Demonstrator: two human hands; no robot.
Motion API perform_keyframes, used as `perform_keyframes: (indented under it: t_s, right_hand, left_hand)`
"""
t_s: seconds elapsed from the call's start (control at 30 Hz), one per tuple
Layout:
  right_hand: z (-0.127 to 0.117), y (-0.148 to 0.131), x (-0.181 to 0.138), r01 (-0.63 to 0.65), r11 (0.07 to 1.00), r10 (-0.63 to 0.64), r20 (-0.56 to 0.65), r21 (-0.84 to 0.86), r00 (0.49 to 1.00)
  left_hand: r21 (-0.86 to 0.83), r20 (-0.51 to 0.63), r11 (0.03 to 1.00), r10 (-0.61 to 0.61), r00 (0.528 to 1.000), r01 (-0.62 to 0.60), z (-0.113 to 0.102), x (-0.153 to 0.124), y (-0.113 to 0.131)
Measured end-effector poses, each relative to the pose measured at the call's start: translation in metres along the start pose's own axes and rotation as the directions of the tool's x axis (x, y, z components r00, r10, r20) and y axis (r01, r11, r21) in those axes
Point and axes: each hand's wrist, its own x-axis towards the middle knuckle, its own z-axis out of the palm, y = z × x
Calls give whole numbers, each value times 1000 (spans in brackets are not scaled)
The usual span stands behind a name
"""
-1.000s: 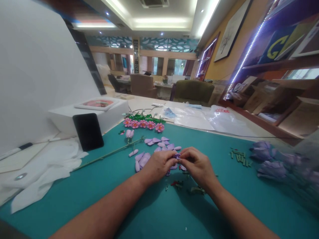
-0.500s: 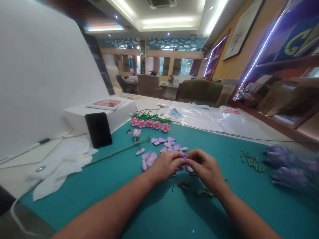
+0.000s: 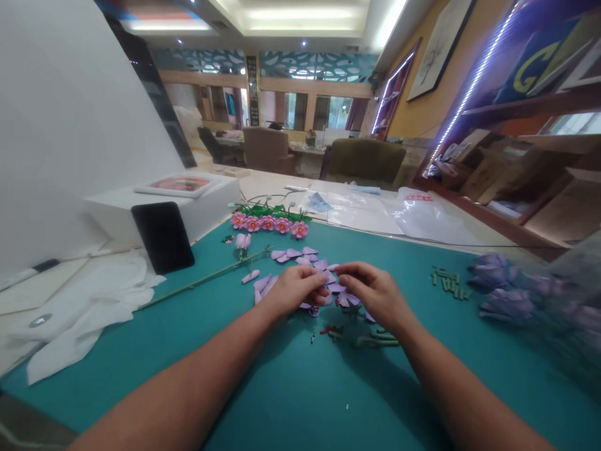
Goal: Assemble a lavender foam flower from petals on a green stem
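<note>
Nearest me, my two forearms run out over the bare front of the teal mat [image 3: 282, 394]. My left hand [image 3: 293, 289] and right hand [image 3: 370, 291] meet near the middle of the mat. The fingertips of both are pressed together on a small purple petal [image 3: 330, 274], held just above the mat. The thumb and forefinger of each hand are pinched closed on it, and the other fingers are curled in. More petals lie directly under my knuckles, touching one another. Just in front of my wrists sit tiny red and green bits [image 3: 331, 331].

As I judge it, I'm in the middle of fitting or shaping this one petal. Any next move calls for a light, steady pinch, since the piece is small and soft.

Beyond my hands lie loose petals [image 3: 291, 254] and a long green stem [image 3: 206, 279] angled toward the mat's left edge. Short green sticks [image 3: 448, 282] lie to the right, and purple flowers [image 3: 502, 294] are heaped at the right edge. At the far edge is a row of pink flowers [image 3: 267, 223]. Off the far left corner stand a black tablet [image 3: 162, 237], a white cloth [image 3: 89, 307] and a white box [image 3: 188, 200].
</note>
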Motion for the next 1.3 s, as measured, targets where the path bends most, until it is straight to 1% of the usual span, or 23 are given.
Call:
perform_keyframes:
  t_s: [0.13,0.23,0.33,0.43,0.53,0.67,0.73,0.8,0.93,1.07,1.17,1.3]
  right_hand:
    - [-22,5,7,-58,997,54,-71,-42,996]
    - [-32,14,11,-86,993,76,-118,-86,990]
    - [-36,22,14,-96,982,73,-138,-162,988]
    - [-35,29,15,-85,952,44,-141,-295,989]
    - [-31,38,15,-33,901,-19,-116,-432,993]
    - [-21,49,13,53,821,-70,-8,-569,998]
    - [-17,51,14,79,783,-65,45,-617,997]
    - [-13,50,17,89,738,-43,85,-669,995]
    - [-5,46,35,104,623,21,150,-775,988]
    - [8,48,54,125,581,38,181,-804,983]
    - [15,50,60,129,559,43,184,-819,982]
    - [10,45,56,95,547,16,124,-832,992]
  left_hand:
    - [-43,-87,998,48,995,-52,-9,0,10]
    - [-125,-165,985,99,981,-121,-18,1,17]
    - [-209,-247,962,124,961,-178,-23,1,22]
    - [-257,-284,949,104,953,-181,-24,1,24]
    - [-279,-251,949,73,965,-144,-22,1,23]
    - [-294,-200,950,51,979,-109,-21,1,20]
    - [-295,-204,950,44,978,-105,-19,1,18]
    - [-280,-189,957,16,982,-70,-17,1,17]
    - [-200,-91,979,-56,994,37,-9,0,11]
    - [-95,-8,991,-94,996,93,-2,-2,7]
    - [-43,41,992,-117,992,118,0,-3,7]
    - [-11,54,996,-84,995,85,-2,-3,7]
